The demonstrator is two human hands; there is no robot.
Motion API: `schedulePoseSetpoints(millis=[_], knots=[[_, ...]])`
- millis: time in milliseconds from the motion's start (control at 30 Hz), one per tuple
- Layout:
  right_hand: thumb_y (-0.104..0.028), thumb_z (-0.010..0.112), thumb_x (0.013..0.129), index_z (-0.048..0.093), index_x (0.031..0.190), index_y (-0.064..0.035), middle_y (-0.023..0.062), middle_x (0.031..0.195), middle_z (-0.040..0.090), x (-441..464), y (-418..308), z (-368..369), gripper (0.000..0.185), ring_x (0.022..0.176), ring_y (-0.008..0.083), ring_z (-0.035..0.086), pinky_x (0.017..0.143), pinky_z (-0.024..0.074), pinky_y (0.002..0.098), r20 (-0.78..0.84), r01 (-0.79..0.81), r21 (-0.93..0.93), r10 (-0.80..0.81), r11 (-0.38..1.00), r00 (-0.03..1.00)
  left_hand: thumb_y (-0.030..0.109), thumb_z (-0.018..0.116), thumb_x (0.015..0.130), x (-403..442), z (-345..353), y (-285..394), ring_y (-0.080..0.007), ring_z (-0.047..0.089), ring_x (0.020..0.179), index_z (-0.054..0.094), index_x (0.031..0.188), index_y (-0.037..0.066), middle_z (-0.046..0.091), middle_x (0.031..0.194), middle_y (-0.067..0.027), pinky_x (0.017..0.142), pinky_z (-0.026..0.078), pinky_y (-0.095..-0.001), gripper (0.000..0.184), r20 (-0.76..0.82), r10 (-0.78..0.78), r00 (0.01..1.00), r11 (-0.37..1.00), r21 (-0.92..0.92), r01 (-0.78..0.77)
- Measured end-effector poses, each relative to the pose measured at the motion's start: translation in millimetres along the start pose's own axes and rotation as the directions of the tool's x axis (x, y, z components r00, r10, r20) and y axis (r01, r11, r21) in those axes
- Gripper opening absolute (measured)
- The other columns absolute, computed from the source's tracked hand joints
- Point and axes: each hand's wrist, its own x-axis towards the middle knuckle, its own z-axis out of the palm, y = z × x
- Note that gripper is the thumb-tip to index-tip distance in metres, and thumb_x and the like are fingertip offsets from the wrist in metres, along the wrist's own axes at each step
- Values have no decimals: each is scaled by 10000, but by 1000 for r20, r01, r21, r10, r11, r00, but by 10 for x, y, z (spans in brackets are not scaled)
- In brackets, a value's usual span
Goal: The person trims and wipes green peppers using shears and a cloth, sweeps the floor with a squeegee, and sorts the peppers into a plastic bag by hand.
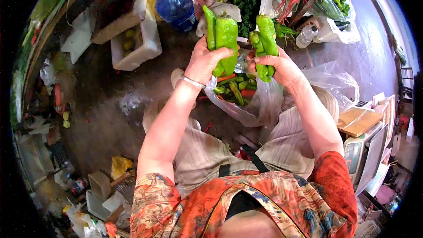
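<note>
My left hand (206, 59) is closed around large green peppers (226, 35), one broad and one slimmer, both pointing up. In my right hand (282, 66) are more green peppers (266, 31), twisted and long, gripped near their lower parts. The two hands are held apart, side by side, in front of me. Below and between them an open clear plastic bag (269, 101) sits between my knees. Inside it lie several dark green peppers (235, 90) and some red or orange ones (249, 93). My fingers partly hide the held peppers.
A blue water jug (174, 5) and a white foam box (150, 39) stand ahead to the left. Dark leafy greens (243, 0) fill a box beyond my hands. A clear bottle (306, 36) is at the right, and a scale (359, 150) stands beside my right arm.
</note>
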Motion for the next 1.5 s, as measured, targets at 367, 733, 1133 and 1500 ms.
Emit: schedulePoseSetpoints(millis=[367, 733, 1133, 1500], knots=[[-88, 707, 770, 445, 1229, -39, 39, 895, 587, 20, 73, 132, 530, 739, 134, 577, 695, 473, 277, -71, 139, -213, -157, 967, 985, -49, 623, 746, -3, 22, -13, -145, 598, 932, 510, 1183, 29, 610, 1062, -46, 830, 487, -284, 458, -7, 132, 991, 986, 106, -130], [-308, 589, 844, 189, 1414, 1, 292, 1375, 311, 153, 368, 306, 762, 1303, 390, 314, 1080, 268, 423, 25, 345, -751, -497, 563, 867, 25, 765, 714, 10, 183, -255, -201, 530, 1086, 352, 1313, 75, 519, 1198, -58, 924, 454, -339, 730, -45, 36, 998, 993, -111, -41], [-171, 482, 929, 409, 1331, -75, 58, 903, 602, 117, 62, 263, 419, 736, 129, 573, 628, 477, 243, -102, 68, 141, -54, 988, 993, 215, 615, 806, -3, 14, -16, -236, 615, 920, 518, 1171, 33, 611, 1019, -100, 858, 503, -382, 419, 21, -102, 995, 970, -221, 104], [-230, 475, 963, 492, 1225, -33, 88, 906, 633, 76, -39, 232, 328, 680, 149, 592, 635, 504, 254, -66, 1, 117, 7, 993, 998, 262, 573, 816, -22, 1, 20, -268, 630, 891, 524, 1174, 1, 633, 1008, -138, 837, 514, -400, 445, 63, -134, 989, 956, -255, 146]])
